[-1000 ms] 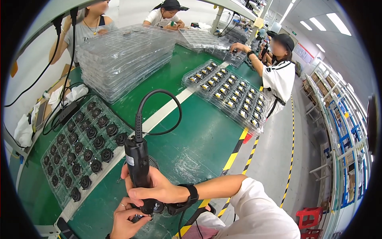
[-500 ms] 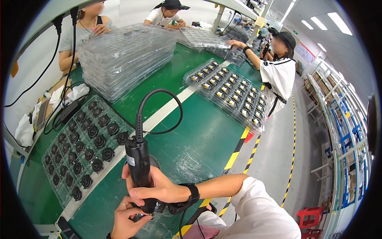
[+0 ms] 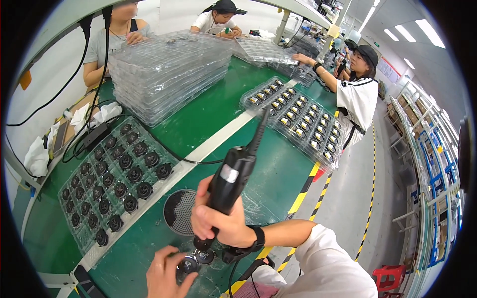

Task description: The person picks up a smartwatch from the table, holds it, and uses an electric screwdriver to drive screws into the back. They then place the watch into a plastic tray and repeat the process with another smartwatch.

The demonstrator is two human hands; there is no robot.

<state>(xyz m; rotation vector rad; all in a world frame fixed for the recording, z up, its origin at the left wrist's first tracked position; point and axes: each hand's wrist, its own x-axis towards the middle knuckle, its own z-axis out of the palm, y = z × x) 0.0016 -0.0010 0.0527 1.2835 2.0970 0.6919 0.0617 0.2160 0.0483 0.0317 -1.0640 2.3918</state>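
Note:
My right hand (image 3: pixel 221 218) is wrapped round a black electric screwdriver (image 3: pixel 232 174), tilted with its cord end up and to the right. Its lower tip is hidden near two round black parts (image 3: pixel 188 264) that lie side by side on the green table. My left hand (image 3: pixel 166 273) is open beside the nearer-left part, thumb and fingers spread around it; whether they touch it I cannot tell. Behind them sits a round perforated dish (image 3: pixel 191 218) with dark small pieces on its left side.
A clear tray (image 3: pixel 82 233) of round black parts lies left. At the far right stands another tray (image 3: pixel 278 126), its parts bearing white-yellow pieces. Stacked clear trays (image 3: pixel 164 74) rise at the back left. Co-workers sit or stand around the far side; a red stool (image 3: pixel 390 275) is on the floor.
The screwdriver has tilted over to the right and moved that way with my right hand, uncovering the perforated dish. My left fingers have spread from their pinch at the round part.

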